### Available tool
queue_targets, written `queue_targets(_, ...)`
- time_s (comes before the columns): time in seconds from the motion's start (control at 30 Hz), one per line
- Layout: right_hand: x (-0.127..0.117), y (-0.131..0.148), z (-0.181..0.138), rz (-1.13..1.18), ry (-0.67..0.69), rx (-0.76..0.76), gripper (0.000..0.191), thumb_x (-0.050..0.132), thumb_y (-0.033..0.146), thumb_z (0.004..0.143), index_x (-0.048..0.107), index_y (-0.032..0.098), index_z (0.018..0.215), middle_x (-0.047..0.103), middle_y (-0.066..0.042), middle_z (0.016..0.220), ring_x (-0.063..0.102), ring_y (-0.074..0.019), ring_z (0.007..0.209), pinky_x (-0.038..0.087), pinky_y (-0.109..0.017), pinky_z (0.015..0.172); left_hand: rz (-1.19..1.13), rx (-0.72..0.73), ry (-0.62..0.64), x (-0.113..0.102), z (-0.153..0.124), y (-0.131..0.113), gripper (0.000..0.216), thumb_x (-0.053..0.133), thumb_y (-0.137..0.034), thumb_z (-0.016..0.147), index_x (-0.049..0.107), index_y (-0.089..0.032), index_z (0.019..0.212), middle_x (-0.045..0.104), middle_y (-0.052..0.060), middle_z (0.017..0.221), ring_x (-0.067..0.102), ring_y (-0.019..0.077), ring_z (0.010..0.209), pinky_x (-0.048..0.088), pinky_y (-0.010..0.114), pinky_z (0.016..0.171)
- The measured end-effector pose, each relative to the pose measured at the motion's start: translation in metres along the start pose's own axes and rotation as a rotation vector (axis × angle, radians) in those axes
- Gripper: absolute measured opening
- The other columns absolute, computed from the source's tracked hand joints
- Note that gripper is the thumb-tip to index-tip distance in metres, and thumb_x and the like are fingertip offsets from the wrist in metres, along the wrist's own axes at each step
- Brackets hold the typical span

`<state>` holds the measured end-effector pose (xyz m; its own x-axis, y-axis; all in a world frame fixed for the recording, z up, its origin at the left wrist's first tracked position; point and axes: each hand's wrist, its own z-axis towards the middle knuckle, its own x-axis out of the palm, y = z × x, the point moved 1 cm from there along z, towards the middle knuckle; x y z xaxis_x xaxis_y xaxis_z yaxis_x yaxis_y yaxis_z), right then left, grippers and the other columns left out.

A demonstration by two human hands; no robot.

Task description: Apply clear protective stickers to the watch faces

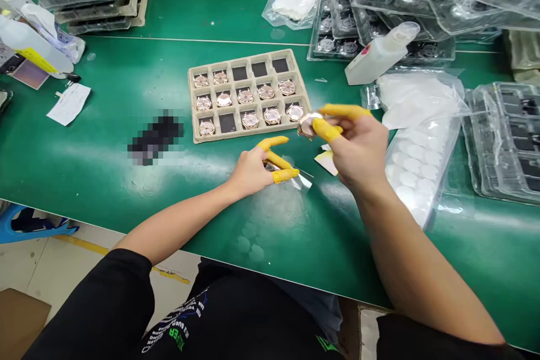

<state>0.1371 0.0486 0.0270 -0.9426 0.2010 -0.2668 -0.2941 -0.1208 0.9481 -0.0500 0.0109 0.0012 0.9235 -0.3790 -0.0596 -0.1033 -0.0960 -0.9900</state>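
My right hand (358,149), with yellow finger cots, pinches a rose-gold watch case (307,126) by its edges just off the corner of a beige compartment tray (248,135). Several similar watches (265,91) lie in the tray's dark-padded cells, and some cells hold no watch. My left hand (251,171), also wearing yellow cots, rests low over the green mat and pinches a small clear film piece (301,180). A scrap of white and tan backing paper (326,162) lies beneath my right hand.
A bag of round white film stickers (422,152) lies right of my hands, with stacked clear blister trays (506,140) beyond it. A white squeeze bottle (379,53) stands at the back. A pixelated object (156,138) and a paper note (68,104) lie left.
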Motion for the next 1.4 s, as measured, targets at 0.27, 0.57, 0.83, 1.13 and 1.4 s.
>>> queue_targets(0.27, 0.119, 0.024, 0.061, -0.611, 0.562, -0.268, 0.008, 0.071, 0.022, 0.085, 0.075, 0.015, 0.087, 0.071, -0.012, 0.094, 0.066, -0.0288, 0.097, 0.054, -0.044, 0.085, 0.118, -0.011, 0.117, -0.001, -0.005, -0.007, 0.033, 0.088, -0.033, 0.078, 0.075, -0.017, 0.104, 0.084, 0.002, 0.092, 0.079, 0.0171, 0.085, 0.061, 0.028, 0.084)
queue_targets(0.57, 0.147, 0.047, 0.053, -0.799, 0.741, -0.501, 0.02, 0.064, 0.028, 0.095, 0.074, 0.015, 0.104, 0.058, -0.017, 0.125, 0.061, -0.0303, 0.103, 0.049, -0.042, 0.076, 0.137, -0.019, 0.179, -0.001, -0.006, -0.007, 0.015, 0.083, -0.031, 0.082, 0.079, -0.018, 0.088, 0.083, 0.0, 0.088, 0.077, 0.0145, 0.082, 0.059, 0.024, 0.08)
queue_targets(0.83, 0.168, 0.045, 0.056, -0.519, 0.862, -0.433, 0.018, 0.067, 0.015, 0.089, 0.07, 0.015, 0.106, 0.067, -0.012, 0.113, 0.061, -0.0248, 0.099, 0.046, -0.039, 0.088, 0.153, 0.05, 0.161, -0.001, -0.007, -0.008, 0.026, 0.083, -0.044, 0.082, 0.079, -0.018, 0.083, 0.081, 0.0, 0.082, 0.073, 0.0129, 0.073, 0.057, 0.025, 0.073)
queue_targets(1.13, 0.041, 0.022, 0.016, 0.252, 0.299, 0.059, 0.056, 0.093, 0.052, 0.071, 0.064, 0.025, 0.11, 0.056, 0.003, 0.077, 0.057, -0.0141, 0.074, 0.047, -0.03, 0.069, 0.049, 0.072, 0.037, -0.002, -0.002, -0.001, 0.05, 0.09, -0.047, 0.075, 0.077, -0.018, 0.114, 0.082, 0.002, 0.084, 0.075, 0.0149, 0.076, 0.06, 0.028, 0.08)
queue_targets(1.4, -0.002, 0.008, -0.042, 0.392, 0.383, 0.478, 0.087, 0.104, 0.049, 0.046, 0.052, 0.026, 0.113, 0.055, 0.011, 0.064, 0.04, -0.0065, 0.047, 0.024, -0.022, 0.044, 0.069, 0.138, 0.013, -0.005, 0.006, 0.008, 0.068, 0.096, -0.043, 0.065, 0.073, -0.022, 0.126, 0.076, -0.002, 0.081, 0.071, 0.0143, 0.075, 0.057, 0.027, 0.078)
